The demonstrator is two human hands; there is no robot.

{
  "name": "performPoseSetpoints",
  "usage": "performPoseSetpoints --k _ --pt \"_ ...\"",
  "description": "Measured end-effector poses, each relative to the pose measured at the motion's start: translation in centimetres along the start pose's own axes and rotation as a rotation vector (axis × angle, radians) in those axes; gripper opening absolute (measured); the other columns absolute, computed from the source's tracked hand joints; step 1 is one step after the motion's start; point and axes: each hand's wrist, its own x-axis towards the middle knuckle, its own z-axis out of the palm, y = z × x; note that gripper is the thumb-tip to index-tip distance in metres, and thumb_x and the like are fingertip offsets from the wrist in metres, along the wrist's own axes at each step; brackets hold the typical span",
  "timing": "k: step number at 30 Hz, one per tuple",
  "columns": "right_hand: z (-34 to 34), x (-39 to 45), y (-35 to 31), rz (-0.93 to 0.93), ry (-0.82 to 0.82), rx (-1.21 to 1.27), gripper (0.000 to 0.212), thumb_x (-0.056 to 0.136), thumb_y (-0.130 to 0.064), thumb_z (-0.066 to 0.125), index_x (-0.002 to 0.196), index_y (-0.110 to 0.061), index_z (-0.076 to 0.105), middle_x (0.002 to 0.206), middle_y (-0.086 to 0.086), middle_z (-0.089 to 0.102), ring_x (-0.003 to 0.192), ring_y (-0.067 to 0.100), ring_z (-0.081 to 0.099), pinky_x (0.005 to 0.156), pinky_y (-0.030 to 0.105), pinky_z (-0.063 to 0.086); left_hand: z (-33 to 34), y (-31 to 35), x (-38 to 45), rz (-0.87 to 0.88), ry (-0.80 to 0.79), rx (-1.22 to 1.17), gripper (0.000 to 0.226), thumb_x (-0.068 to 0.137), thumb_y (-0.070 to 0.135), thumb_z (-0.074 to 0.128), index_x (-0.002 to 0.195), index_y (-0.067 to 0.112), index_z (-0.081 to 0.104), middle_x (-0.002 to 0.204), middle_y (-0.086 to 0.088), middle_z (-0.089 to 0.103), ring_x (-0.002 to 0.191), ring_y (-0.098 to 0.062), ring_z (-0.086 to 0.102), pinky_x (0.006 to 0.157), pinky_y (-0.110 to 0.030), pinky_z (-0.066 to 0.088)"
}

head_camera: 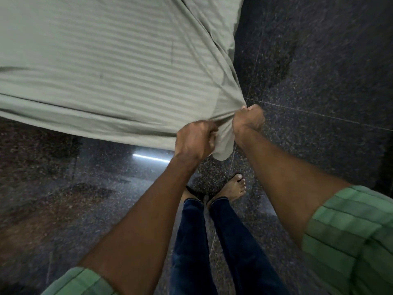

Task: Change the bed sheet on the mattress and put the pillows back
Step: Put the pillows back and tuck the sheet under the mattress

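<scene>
- Open dark speckled floor (319, 60) to the right of the pulled corner.
- More bare floor below the sheet's lower edge, on the left.
- Striped green sheet (95, 67) stretched taut across the upper left, blocking passage there.
- Bunched corner filled by left hand (194, 140) and right hand (247, 120), close together.
- Bare feet (234, 188) directly beneath.

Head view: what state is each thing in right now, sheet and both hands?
Bed sheet: pale green, striped, pulled taut at its corner, wrinkles fanning from the grip.
Left hand: gripping the bunched sheet corner.
Right hand: gripping the same corner, beside the left.
Floor: dark, speckled, glossy.
</scene>
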Motion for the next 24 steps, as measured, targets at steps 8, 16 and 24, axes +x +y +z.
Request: performPoseSetpoints --k 8,16,24 --pt "0.8 -2.8 5.2 0.183 -0.54 0.269 0.083 0.077 -0.068 0.074 0.139 -0.023 0.042 0.129 0.004 0.061 0.113 0.025 0.062 0.09 0.046 0.056 4.9 -1.1 -2.1 0.099 -0.196 0.124 0.048 0.098 0.042 0.051 0.143 0.024 0.052 0.142 0.003 0.06 0.129 -0.02 0.055 0.108 -0.042 0.034" --pt "0.9 -9.8 7.8 0.608 -0.884 0.572 0.067 0.093 -0.071 0.053 0.112 -0.009 0.07 0.092 0.011 0.074 0.08 0.022 0.069 0.081 0.04 0.058 3.3 -1.6 -3.8 -0.208 0.292 -0.418 0.019 0.091 0.03 0.065 0.107 0.025 0.074 0.102 0.012 0.073 0.091 -0.005 0.064 0.089 -0.025 0.05" --pt "1.5 -8.8 7.7 0.47 -0.38 0.523 0.029 0.091 -0.038 0.075 0.092 -0.01 0.07 0.079 0.005 0.069 0.059 0.012 0.063 0.06 0.031 0.057 6.9 -1.4 -5.7 -1.262 0.165 -0.98 0.088 0.091 0.068 0.056 0.153 0.011 0.031 0.155 -0.018 0.041 0.139 -0.035 0.045 0.113 -0.046 0.04"
